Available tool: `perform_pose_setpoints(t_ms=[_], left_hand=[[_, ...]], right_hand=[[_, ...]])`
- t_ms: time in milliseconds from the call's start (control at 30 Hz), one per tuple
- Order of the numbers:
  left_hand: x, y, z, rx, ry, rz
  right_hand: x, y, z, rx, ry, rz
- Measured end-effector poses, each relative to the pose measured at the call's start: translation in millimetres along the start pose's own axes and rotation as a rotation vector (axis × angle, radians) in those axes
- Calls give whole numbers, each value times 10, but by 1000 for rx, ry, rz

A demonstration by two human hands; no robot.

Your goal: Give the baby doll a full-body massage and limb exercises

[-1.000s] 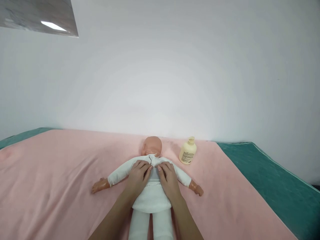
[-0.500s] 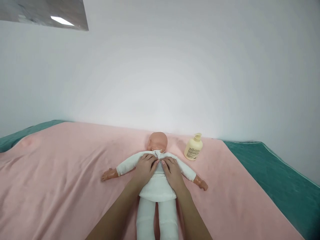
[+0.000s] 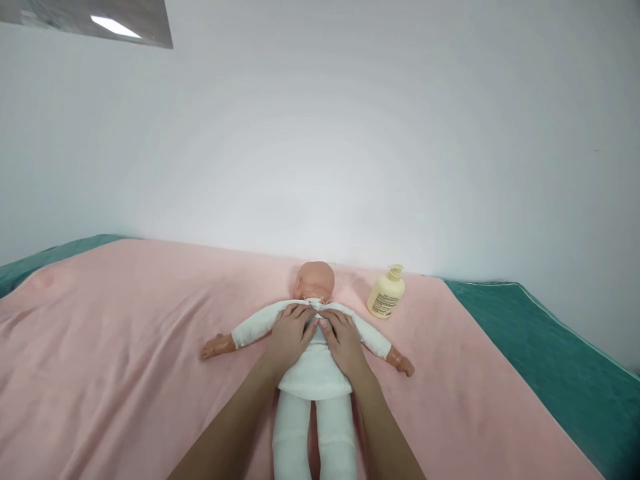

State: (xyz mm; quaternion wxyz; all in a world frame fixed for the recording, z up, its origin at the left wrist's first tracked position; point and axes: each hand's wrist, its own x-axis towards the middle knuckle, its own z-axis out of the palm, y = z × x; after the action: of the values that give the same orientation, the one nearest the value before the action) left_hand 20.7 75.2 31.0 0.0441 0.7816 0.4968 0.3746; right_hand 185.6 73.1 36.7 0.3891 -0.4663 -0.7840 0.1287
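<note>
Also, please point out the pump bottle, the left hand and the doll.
Pump bottle [image 3: 386,297], head view: on its body.
Left hand [image 3: 291,337], head view: on its back.
Doll [image 3: 315,372], head view: on its white lower torso.

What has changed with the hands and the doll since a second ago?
The left hand and right hand have moved slightly up the doll toward its head, their thumbs now closer together. Nothing was taken hold of or let go. The doll still lies on the pink cloth, the bottle standing beside its head.

A white-bodied doll [image 3: 315,375] lies stretched out, arms spread, on pink cloth [image 3: 150,347].
</note>
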Motion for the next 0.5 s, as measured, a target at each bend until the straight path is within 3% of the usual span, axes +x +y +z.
perform_pose_setpoints(t_ms=[167, 300, 400, 500], left_hand=[[-31, 3, -43, -163, 90, -42], [-78, 44, -244, -327, 141, -59], [-105, 124, -470, -465, -27, -8], [-145, 243, -683, -538, -268, 32]], right_hand=[[-46, -13, -37, 152, 94, 46], [-178, -75, -138, 252, 266, 98], [-393, -135, -223, 313, 314, 139], [-672, -205, -276, 349, 263, 120]])
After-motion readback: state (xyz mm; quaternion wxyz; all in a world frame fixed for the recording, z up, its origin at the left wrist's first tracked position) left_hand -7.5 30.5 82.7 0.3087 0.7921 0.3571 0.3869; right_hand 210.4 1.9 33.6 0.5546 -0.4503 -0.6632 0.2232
